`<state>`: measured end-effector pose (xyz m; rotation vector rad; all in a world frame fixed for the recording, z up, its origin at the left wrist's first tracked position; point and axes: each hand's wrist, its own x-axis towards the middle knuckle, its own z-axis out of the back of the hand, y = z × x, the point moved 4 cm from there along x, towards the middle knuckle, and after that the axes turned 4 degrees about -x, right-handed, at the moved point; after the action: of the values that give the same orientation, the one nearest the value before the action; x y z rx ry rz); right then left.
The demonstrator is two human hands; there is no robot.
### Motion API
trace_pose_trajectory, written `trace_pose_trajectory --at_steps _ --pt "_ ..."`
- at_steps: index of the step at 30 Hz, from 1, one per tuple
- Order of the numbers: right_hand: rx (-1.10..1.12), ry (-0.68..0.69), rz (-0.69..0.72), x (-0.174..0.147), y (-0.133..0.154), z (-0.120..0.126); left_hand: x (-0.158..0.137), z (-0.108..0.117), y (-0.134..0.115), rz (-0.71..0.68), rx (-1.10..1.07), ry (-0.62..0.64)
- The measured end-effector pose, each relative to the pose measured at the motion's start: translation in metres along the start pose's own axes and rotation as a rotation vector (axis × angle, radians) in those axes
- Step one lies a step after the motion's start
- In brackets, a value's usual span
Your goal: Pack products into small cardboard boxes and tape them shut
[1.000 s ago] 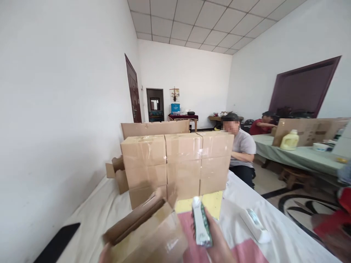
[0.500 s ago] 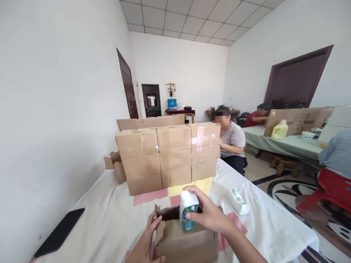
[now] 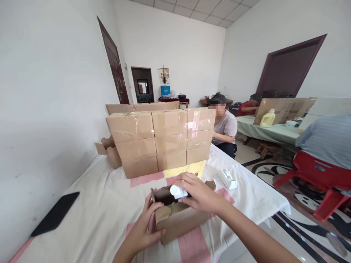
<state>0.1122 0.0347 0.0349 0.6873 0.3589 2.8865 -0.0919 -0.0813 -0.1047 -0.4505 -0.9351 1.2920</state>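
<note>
An open cardboard carton (image 3: 181, 219) is steadied on the cloth-covered desk (image 3: 95, 219) by the left hand (image 3: 142, 232), whose fingers are curled around the carton's 9 o'clock wall. A small white tube-like pack (image 3: 178, 191) is pinched in the right hand (image 3: 199, 193) over the carton's open top. A stack of taped cardboard boxes (image 3: 161, 140) is seen at 12 o'clock, a white tape dispenser (image 3: 227, 179) at 2 o'clock, and a black phone (image 3: 55, 213) at 9 o'clock.

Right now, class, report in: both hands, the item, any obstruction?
Left hand steadying small open cardboard box. Right hand gripping white tube-shaped packet at box opening. Stacked taped cartons behind, apart; nothing blocking.
</note>
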Motion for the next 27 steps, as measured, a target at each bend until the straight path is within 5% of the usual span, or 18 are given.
trace_pose_trajectory --at_steps 10,18,27 --pt "0.084 0.033 -0.057 0.003 0.000 -0.001 0.012 0.025 -0.055 0.087 0.074 0.110" --pt "0.089 -0.010 0.021 -0.003 0.002 -0.007 0.017 0.008 -0.077 0.215 0.106 0.063" --pt "-0.014 -0.137 0.023 -0.024 -0.013 -0.015 0.009 -0.011 -0.040 0.125 -0.114 -0.501"
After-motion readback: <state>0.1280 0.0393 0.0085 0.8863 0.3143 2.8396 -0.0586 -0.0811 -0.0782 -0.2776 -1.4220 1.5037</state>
